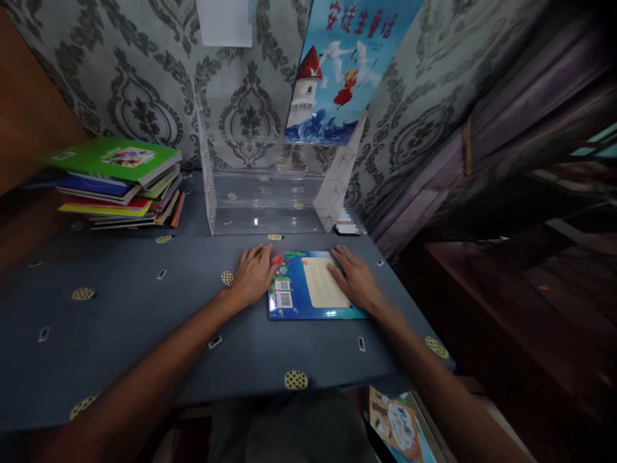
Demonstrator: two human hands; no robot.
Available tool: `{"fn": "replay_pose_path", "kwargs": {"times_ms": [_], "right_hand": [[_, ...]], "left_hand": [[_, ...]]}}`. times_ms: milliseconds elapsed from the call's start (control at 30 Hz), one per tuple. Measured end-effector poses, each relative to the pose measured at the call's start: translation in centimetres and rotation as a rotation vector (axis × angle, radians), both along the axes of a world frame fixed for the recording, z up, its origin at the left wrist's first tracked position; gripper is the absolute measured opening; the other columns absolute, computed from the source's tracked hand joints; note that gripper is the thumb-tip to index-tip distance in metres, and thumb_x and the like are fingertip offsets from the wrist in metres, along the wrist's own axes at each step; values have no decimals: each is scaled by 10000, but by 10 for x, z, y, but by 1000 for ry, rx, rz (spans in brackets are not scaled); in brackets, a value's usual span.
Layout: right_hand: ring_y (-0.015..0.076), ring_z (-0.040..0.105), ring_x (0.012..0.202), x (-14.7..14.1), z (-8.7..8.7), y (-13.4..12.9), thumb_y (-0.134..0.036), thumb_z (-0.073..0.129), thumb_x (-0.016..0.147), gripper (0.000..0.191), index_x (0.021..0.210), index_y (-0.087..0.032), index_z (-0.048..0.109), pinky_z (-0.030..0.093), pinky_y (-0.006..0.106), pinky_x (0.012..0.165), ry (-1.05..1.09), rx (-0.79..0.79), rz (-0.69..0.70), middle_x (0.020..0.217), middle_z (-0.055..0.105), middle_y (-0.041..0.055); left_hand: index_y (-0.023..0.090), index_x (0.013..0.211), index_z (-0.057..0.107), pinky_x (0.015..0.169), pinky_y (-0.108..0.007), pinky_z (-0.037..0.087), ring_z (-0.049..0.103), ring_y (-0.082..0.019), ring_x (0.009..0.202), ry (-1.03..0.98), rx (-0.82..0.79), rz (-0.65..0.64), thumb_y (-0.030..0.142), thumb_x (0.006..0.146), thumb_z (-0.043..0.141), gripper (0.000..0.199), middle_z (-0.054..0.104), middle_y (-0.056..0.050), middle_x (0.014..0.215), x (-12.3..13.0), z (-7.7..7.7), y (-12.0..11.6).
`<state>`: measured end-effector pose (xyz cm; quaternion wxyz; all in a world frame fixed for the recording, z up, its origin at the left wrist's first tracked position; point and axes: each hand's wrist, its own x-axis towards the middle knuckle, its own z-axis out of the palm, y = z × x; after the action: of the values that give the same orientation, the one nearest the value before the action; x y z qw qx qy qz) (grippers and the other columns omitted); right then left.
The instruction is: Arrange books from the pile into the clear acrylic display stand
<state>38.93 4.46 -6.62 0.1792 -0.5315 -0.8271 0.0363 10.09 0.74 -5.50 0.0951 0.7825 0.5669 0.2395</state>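
Observation:
A blue book (294, 299) with a cream text panel and a barcode lies flat on the table in front of me. My left hand (253, 276) rests at its left edge, palm down with the fingers stretched out, the thumb close to or touching the cover. Across the book's right side lies my right hand (357, 280), fingers spread, thumb on the cream panel. Neither hand is wrapped round anything. Just beyond the book stands a clear acrylic rack (265, 193) with tiered shelves.
A stack of books (125, 177), green one on top, sits at the back left. Behind the rack, a fairy-tale poster or book cover (337, 83) shows against the patterned wall. A small white item (348, 222) lies beside the rack. Below the table edge is another book (398, 424).

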Motion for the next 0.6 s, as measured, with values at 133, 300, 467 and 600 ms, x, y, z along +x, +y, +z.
{"fn": "replay_pose_path", "kwargs": {"times_ms": [133, 300, 467, 600], "right_hand": [[268, 435, 1434, -39, 17, -52, -317, 375, 1037, 405, 1354, -190, 594, 341, 575, 1179, 30, -12, 354, 1463, 560, 133], [175, 455, 1418, -96, 29, -108, -290, 365, 1058, 407, 1400, -169, 550, 308, 446, 1226, 49, -126, 752, 1454, 575, 111], [188, 433, 1435, -108, 35, -86, -373, 407, 1052, 446, 1421, -155, 531, 290, 440, 1236, 60, -233, 725, 1481, 542, 133], [186, 410, 1450, -106, 37, -54, -396, 406, 1048, 449, 1418, -185, 547, 306, 415, 1231, 80, -261, 747, 1491, 536, 108]], "left_hand": [[140, 1358, 436, 1061, -474, 425, 574, -273, 1250, -91, 21, -10, 218, 985, 422, 382, 665, -152, 1295, -7, -5, 7], [157, 1348, 447, 1039, -468, 449, 608, -258, 1192, -171, 61, -7, 130, 942, 427, 407, 712, -126, 1207, -9, -11, 10], [157, 1321, 477, 1002, -451, 478, 636, -252, 1117, -184, 98, 12, 111, 916, 433, 410, 729, -114, 1133, -9, -13, 13], [151, 1307, 477, 974, -400, 504, 670, -222, 1052, -223, 85, 19, 133, 936, 380, 383, 736, -105, 1071, -13, -13, 16]]}}
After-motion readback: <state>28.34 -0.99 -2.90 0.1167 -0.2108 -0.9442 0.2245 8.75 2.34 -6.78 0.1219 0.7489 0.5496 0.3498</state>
